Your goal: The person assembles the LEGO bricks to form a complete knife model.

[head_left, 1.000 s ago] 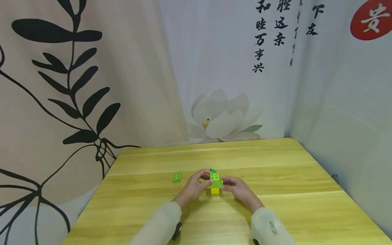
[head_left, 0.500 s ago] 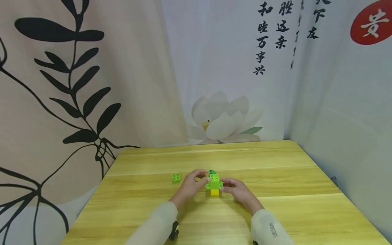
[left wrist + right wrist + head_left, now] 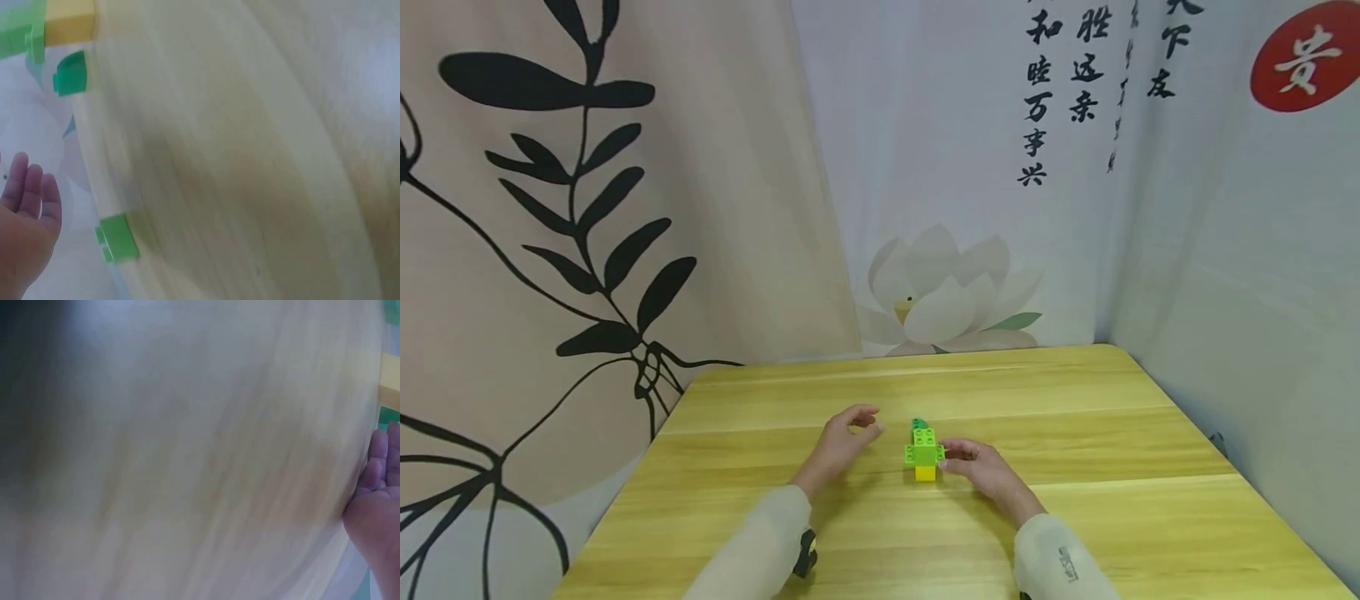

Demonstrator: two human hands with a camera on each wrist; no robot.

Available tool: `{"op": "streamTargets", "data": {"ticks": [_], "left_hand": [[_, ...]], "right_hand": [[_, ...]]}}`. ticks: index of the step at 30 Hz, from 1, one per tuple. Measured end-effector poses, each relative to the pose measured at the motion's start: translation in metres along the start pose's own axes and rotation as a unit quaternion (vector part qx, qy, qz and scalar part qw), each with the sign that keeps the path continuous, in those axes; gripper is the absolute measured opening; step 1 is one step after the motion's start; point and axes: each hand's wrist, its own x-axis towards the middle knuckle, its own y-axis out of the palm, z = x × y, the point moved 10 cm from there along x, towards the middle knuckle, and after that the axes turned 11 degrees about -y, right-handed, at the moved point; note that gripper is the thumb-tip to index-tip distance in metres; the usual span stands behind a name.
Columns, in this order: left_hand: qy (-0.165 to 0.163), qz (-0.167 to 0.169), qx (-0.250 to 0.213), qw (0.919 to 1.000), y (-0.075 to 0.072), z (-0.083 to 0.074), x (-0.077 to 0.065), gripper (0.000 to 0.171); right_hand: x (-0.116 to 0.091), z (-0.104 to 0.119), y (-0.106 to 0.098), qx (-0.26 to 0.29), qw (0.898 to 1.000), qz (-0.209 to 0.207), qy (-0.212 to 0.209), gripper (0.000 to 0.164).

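Note:
A brick build (image 3: 925, 454) stands upright on the table, light green bricks above a yellow brick (image 3: 926, 473). My right hand (image 3: 988, 473) is at its right side, thumb and fingertips holding the side brick there. A dark green curved brick (image 3: 917, 425) shows just behind the build; the left wrist view has this dark green brick (image 3: 72, 74) apart from it. To the left, my left hand (image 3: 838, 446) is off the build with nothing in its loosely bent fingers. A loose light green brick (image 3: 119, 239) lies near it, hidden by the hand in the head view.
The wooden table (image 3: 1037, 392) reaches back to a printed curtain (image 3: 760, 208) with leaves, a lotus and writing. Another pale curtain (image 3: 1240, 275) hangs along the right edge. The right wrist view is mostly blurred tabletop.
My left hand has let go of the build and moved left, now covering the loose light green brick in the head view. The right hand has stayed by the build.

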Motion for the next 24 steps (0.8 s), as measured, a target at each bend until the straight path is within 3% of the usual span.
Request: {"op": "streamTargets", "data": {"ticks": [13,24], "left_hand": [[-0.026,-0.046,-0.006,0.9986,-0.036,0.021,0.008,0.043],[-0.060,-0.046,0.023,0.9968,-0.054,0.046,0.011,0.056]], "right_hand": [[-0.002,0.003,0.001,-0.005,1.000,0.004,0.004,0.044],[-0.003,0.005,-0.001,0.000,1.000,-0.004,0.006,0.043]]}}
